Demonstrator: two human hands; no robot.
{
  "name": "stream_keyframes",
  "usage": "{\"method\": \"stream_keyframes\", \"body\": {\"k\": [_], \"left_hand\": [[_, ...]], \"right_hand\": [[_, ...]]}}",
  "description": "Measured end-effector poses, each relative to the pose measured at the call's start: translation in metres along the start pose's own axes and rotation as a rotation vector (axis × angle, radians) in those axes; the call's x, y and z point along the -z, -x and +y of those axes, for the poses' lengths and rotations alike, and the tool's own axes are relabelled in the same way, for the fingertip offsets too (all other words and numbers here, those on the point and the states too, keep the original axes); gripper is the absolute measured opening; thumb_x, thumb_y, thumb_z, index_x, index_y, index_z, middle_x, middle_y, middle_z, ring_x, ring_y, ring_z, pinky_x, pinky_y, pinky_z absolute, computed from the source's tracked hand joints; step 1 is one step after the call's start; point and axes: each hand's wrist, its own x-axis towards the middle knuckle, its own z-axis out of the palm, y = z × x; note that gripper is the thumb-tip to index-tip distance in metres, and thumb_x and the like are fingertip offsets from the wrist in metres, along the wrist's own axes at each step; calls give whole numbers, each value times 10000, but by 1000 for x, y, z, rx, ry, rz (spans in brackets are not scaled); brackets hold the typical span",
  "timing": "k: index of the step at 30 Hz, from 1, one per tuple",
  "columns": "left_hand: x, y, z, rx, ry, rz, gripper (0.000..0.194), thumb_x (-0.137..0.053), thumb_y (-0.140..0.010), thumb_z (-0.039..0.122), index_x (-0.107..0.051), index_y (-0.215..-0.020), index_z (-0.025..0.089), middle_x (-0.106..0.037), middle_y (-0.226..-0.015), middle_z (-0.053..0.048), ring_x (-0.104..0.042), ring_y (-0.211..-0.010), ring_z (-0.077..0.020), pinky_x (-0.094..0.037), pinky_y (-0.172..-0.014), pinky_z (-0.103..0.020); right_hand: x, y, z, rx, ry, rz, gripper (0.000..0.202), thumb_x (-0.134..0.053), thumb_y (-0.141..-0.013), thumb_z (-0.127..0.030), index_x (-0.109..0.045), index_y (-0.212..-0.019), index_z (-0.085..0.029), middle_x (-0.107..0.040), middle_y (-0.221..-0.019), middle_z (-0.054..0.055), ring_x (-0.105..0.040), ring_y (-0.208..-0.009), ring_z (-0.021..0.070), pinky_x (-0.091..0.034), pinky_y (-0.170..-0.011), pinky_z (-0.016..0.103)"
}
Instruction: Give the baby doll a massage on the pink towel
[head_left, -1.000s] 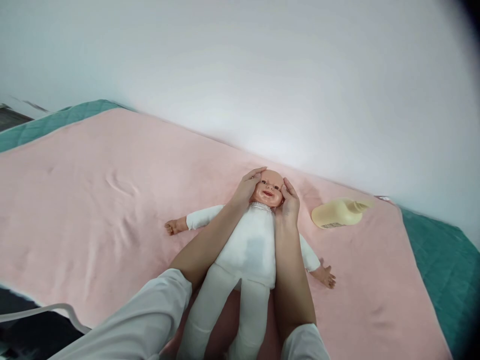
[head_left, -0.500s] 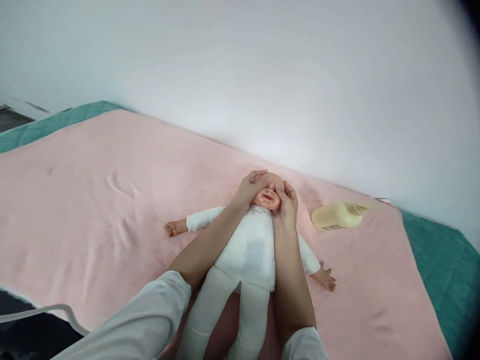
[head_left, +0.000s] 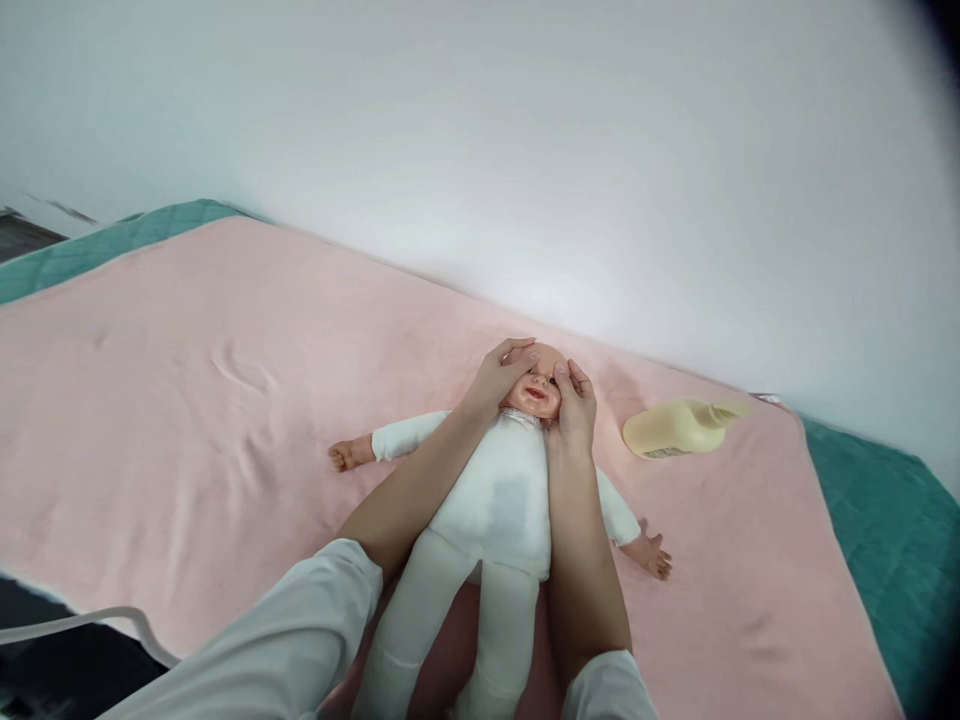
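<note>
A baby doll (head_left: 491,500) with a white cloth body lies on its back, its arms spread out and its legs toward me. My left hand (head_left: 504,375) cups one side of the doll's head, the thumb resting on the brow above the eye. On the opposite side my right hand (head_left: 576,395) curves around the head, with its thumb at the outer brow. Between both hands the doll's face and bare forehead show. The fingers partly hide the sides of the head.
A pink blanket (head_left: 172,400) lies under the doll, over a green quilted cover (head_left: 885,510). To the right, a pale yellow pump bottle (head_left: 671,430) is on the blanket. A white wall (head_left: 480,150) rises behind. At lower left runs a pale curved rail (head_left: 112,617).
Both thumbs have slid slightly outward and up across the doll's brow, so more of its eyes shows. The palms and the doll stay in place.
</note>
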Motion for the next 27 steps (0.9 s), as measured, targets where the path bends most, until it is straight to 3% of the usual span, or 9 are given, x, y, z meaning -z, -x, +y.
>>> {"method": "stream_keyframes", "body": {"k": [14, 27], "left_hand": [[2, -4, -1, -2, 34, 13, 313, -496, -852, 252, -671, -1105, 194, -600, -1291, -63, -554, -1181, -210, -458, -987, -320], [4, -9, -4, 66, 108, 21, 338, -466, -853, 223, -673, -1119, 194, -594, -1307, -69, -562, -1179, -220, -459, -1001, -356]], "right_hand": [[2, -4, -2, -104, -64, -36, 433, -754, -651, -265, -615, -1054, -189, -683, -988, 53, -665, -898, 211, -549, -854, 455], [6, -8, -4, -179, -123, -21, 417, -643, -681, -130, -631, -1095, -175, -688, -1045, 88, -683, -910, 236, -547, -861, 517]]}}
